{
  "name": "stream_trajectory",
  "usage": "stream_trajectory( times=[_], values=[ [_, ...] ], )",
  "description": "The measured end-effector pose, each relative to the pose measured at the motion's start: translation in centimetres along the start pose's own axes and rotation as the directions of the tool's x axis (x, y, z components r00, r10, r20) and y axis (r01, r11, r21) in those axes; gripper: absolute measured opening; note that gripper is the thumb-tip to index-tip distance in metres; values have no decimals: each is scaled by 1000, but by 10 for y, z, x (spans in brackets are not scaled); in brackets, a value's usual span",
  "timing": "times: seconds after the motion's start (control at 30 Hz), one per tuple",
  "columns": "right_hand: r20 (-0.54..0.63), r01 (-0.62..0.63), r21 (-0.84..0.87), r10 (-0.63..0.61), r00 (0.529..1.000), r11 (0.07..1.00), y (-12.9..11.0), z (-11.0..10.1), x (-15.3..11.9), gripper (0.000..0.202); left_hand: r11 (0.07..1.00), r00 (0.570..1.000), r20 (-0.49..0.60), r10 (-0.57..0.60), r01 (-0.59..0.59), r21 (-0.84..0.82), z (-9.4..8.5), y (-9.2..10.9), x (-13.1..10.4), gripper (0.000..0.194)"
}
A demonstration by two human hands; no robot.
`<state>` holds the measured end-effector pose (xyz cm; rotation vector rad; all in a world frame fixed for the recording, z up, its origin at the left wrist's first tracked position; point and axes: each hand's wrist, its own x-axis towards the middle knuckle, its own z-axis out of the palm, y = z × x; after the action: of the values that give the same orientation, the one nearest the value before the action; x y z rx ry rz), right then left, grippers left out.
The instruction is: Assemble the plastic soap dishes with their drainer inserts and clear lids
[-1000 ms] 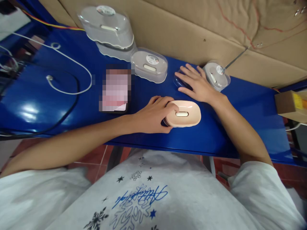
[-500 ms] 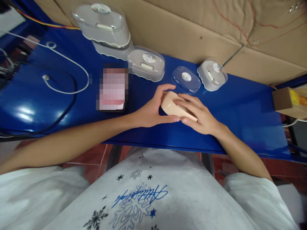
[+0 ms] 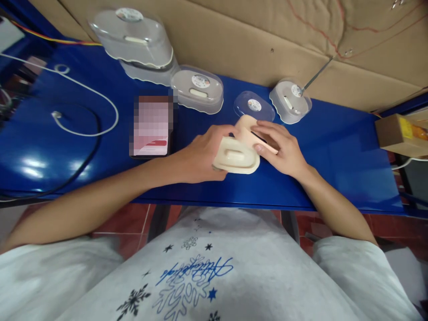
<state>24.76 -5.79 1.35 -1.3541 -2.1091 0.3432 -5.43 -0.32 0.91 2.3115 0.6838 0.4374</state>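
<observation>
My left hand [image 3: 203,156] is closed on a cream oval lid-like piece [image 3: 239,166] with a raised bar in its middle, held by its left end. In my right hand [image 3: 282,147] is a peach-coloured rounded plastic piece [image 3: 246,127] with a dark opening in it, gripped between thumb and fingers. The two pieces overlap, the peach one lying behind and above the cream one; whether they touch is unclear. Just beyond them a clear oval lid [image 3: 256,105] with a round sticker lies on the blue table [image 3: 334,156].
Stacked clear-lidded containers [image 3: 133,42] stand at the back left. Another lidded box [image 3: 197,96] sits beside them and a smaller one [image 3: 290,104] at the back right. A phone-like device [image 3: 152,129], partly pixelated, and a white cable [image 3: 110,129] lie left. A cardboard box [image 3: 389,136] is at far right.
Earlier, both hands were around the peach piece. Now the cream piece shows in my left hand, while my right hand holds the peach piece a little farther back and tilted.
</observation>
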Motion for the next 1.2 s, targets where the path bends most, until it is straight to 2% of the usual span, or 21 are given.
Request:
stream_trajectory(
  times=[0.07,0.13,0.23,0.33,0.47,0.63,0.7,0.8,0.87,0.97,1.0,1.07,1.13,1.2],
  values=[
    [-5,10,-57,-11,1000,998,7,5,1,57,983,990,134,-47,22,184,-13,0,-6,86],
    [18,27,-114,-25,1000,993,14,10,2,62,968,973,228,-34,-24,248,-22,0,-9,74],
    [72,36,-203,-22,997,979,23,17,5,68,972,945,324,39,-111,209,-23,3,-12,60],
    [75,34,-230,-17,997,973,26,19,8,73,966,928,344,144,-207,155,-9,12,-12,59],
    [-35,34,-144,-40,999,989,25,14,7,64,941,937,261,234,-286,182,11,21,-10,53],
    [-239,-36,-163,-4,971,986,21,12,5,47,919,948,181,263,-303,252,18,13,-5,50],
    [-301,-78,-145,31,953,986,19,13,4,42,919,954,161,255,-291,266,18,10,-4,57],
    [-307,-136,-78,106,946,988,17,13,1,41,945,960,101,260,-274,178,14,11,-2,73],
    [-307,-149,-62,123,944,987,16,11,-1,43,967,969,-1,248,-247,63,9,12,0,73],
    [-352,-52,-85,19,936,995,11,4,-5,35,983,966,-236,110,-141,-120,1,14,5,47],
    [-331,26,-97,-57,942,995,7,2,-7,28,979,955,-296,23,-82,-187,-2,13,7,37],
    [-157,202,-108,-217,963,973,-5,-2,-12,19,943,925,-344,-159,40,-329,-6,10,11,30],
    [131,299,-97,-286,949,949,-19,-3,-18,40,881,905,-314,-285,118,-459,-8,6,14,36],
    [332,299,-120,-245,911,947,-30,0,-24,66,804,897,-265,-354,147,-577,-7,3,17,48]
  ],
)
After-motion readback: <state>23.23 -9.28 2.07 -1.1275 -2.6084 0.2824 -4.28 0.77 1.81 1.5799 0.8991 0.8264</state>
